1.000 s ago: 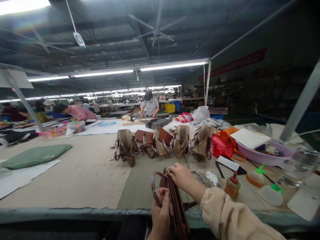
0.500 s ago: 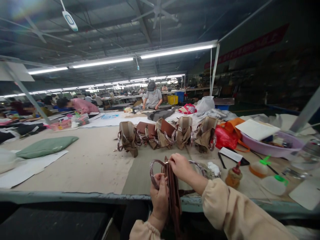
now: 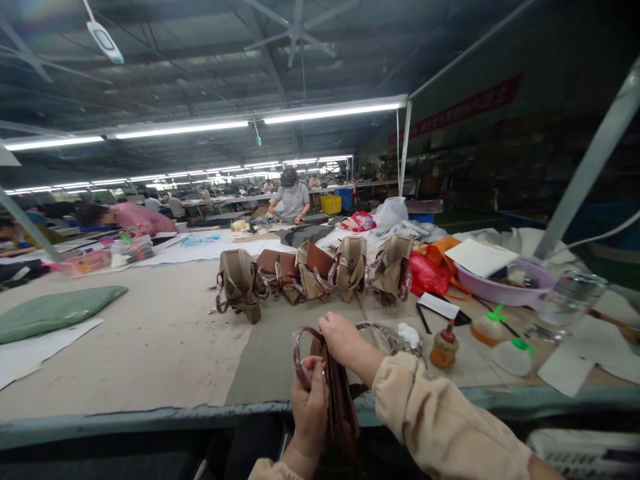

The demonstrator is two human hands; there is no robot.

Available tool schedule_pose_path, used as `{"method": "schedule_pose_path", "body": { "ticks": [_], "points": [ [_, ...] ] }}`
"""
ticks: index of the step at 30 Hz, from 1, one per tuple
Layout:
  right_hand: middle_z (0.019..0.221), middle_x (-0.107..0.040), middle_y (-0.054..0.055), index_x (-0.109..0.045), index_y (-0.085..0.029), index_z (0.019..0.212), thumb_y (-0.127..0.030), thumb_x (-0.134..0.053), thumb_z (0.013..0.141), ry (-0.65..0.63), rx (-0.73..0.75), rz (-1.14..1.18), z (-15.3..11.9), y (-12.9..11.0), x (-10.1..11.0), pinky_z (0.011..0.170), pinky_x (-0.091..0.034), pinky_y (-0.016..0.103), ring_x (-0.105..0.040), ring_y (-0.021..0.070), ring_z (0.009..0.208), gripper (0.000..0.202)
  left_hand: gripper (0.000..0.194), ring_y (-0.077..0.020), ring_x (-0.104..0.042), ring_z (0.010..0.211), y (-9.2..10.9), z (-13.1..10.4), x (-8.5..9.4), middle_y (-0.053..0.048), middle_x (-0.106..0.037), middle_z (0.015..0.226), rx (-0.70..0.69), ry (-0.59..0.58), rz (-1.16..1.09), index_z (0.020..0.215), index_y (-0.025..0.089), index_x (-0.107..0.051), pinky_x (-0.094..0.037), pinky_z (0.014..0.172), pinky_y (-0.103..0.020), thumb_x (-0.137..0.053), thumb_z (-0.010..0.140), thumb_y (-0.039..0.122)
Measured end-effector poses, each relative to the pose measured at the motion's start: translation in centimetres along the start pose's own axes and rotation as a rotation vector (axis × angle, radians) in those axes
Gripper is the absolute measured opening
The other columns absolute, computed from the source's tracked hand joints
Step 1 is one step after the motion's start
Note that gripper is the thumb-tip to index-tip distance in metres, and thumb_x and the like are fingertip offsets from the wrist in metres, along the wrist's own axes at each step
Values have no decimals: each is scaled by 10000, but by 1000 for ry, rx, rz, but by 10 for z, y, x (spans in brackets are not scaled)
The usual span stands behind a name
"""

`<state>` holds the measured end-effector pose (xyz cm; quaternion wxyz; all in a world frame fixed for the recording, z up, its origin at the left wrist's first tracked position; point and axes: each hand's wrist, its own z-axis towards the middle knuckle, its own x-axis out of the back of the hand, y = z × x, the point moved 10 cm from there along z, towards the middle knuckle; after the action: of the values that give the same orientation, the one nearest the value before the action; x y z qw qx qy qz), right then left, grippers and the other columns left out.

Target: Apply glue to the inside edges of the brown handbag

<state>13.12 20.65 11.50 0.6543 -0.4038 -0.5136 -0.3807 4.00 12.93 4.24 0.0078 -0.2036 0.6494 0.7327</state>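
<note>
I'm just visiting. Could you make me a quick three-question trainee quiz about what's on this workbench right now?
1. True or false: both hands grip the brown bag.
2. Which stands nearest the right hand? A the amber bottle, B the green cushion, C the purple basin.
3. Fill in: the left hand grips the bag's wrapped ____.

Key: 1 true; 2 A; 3 handle.
</note>
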Motion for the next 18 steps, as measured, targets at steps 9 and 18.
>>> {"method": "schedule_pose_path", "body": {
  "ticks": [9,18],
  "points": [
    [967,-581,146,-642,-126,936,-115,-500,824,-69,16,-40,0,6,0,761,-424,292,-592,230,888,181,274,-49,-369,348,0,4,2,133,-400,424,-38,-6,-32,887,187,-563,-514,823,-354,-625,812,444],
    [969,-589,149,-629,-113,961,-99,-441,870,19,-42,-26,12,3,-5,797,-413,285,-575,221,917,209,234,-33,-314,332,7,9,8,161,-364,378,-60,5,-54,893,194,-510,-509,847,-362,-588,849,411]
  ]
}}
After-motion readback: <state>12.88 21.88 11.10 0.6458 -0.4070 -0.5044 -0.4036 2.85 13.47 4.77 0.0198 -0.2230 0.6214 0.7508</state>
